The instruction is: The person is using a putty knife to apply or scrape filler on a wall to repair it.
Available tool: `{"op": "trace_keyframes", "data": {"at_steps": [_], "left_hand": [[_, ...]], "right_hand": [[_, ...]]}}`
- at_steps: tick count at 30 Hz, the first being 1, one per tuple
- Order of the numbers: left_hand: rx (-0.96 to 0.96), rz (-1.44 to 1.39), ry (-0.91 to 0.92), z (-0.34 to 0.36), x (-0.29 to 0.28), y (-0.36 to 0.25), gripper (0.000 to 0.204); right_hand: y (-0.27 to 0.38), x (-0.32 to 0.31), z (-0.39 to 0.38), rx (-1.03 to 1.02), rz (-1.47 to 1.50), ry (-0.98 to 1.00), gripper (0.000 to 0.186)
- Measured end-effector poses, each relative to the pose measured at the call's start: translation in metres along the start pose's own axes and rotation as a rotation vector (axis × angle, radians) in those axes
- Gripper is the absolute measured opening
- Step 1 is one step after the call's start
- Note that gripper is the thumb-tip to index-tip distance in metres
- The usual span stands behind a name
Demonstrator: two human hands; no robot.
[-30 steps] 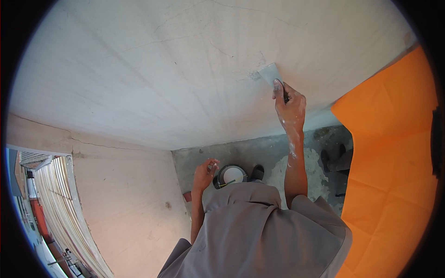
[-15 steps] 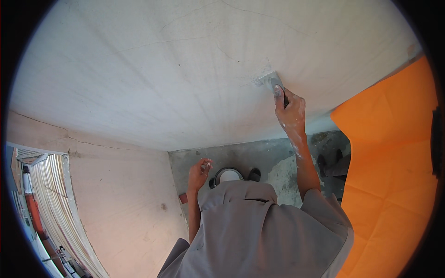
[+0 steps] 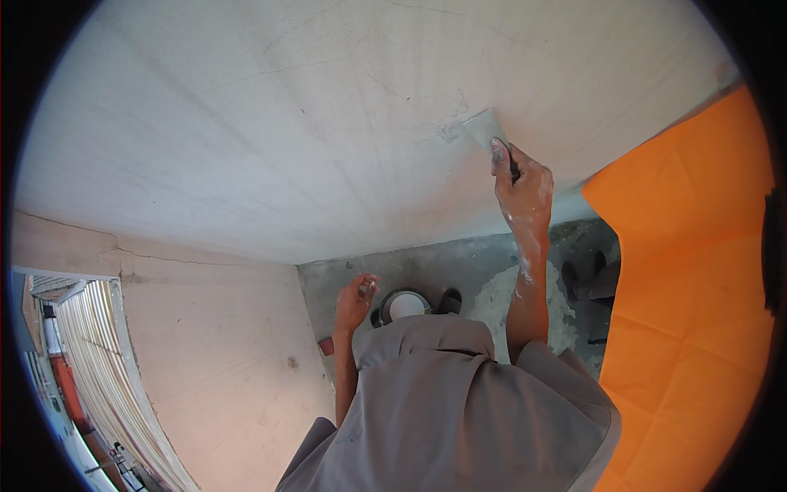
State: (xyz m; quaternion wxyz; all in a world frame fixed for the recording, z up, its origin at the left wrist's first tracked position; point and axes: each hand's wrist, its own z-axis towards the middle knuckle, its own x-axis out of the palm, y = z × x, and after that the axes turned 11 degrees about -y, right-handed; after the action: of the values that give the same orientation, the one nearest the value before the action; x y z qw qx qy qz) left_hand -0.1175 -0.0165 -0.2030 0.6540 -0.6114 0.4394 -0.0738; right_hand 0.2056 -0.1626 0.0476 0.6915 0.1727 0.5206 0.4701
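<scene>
My right hand (image 3: 529, 193), smeared with white, is closed round the handle of a putty knife (image 3: 486, 127). The knife's broad blade points up at the pale wall (image 3: 246, 139), just right of a rough grey-white patch (image 3: 449, 129). Whether the blade touches the wall, I cannot tell. Lower down, my left hand (image 3: 354, 303) is held with its fingers curled together and white smears on the fingertips. Anything small between those fingers is too small to make out. On the floor by my feet stands a dark-rimmed bucket (image 3: 384, 307) with white inside.
An orange sheet (image 3: 689, 262) hangs along the right side. Beside it, another person's shoe (image 3: 570, 280) and leg show on the stained grey floor (image 3: 492, 262). A reddish block (image 3: 326, 346) lies near the left wall (image 3: 221, 328), which has a crack and an opening with pale slats (image 3: 90, 328).
My right hand and the putty knife have shifted slightly right, away from the rough patch, and more of the blade shows. My left hand has hardly moved.
</scene>
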Motion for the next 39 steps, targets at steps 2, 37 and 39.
{"op": "trace_keyframes", "data": {"at_steps": [2,37,39], "left_hand": [[0.013,0.005,0.004,-0.001,0.005,0.0,0.016],[0.011,0.003,0.011,-0.004,0.016,-0.009,0.017],[0.004,0.006,0.009,-0.003,0.013,-0.009,0.017]], "right_hand": [[0.007,-0.018,0.01,-0.092,-0.103,-0.081,0.039],[0.01,-0.009,0.003,0.127,-0.024,0.008,0.046],[0.009,-0.005,0.005,0.164,0.019,0.049,0.049]]}}
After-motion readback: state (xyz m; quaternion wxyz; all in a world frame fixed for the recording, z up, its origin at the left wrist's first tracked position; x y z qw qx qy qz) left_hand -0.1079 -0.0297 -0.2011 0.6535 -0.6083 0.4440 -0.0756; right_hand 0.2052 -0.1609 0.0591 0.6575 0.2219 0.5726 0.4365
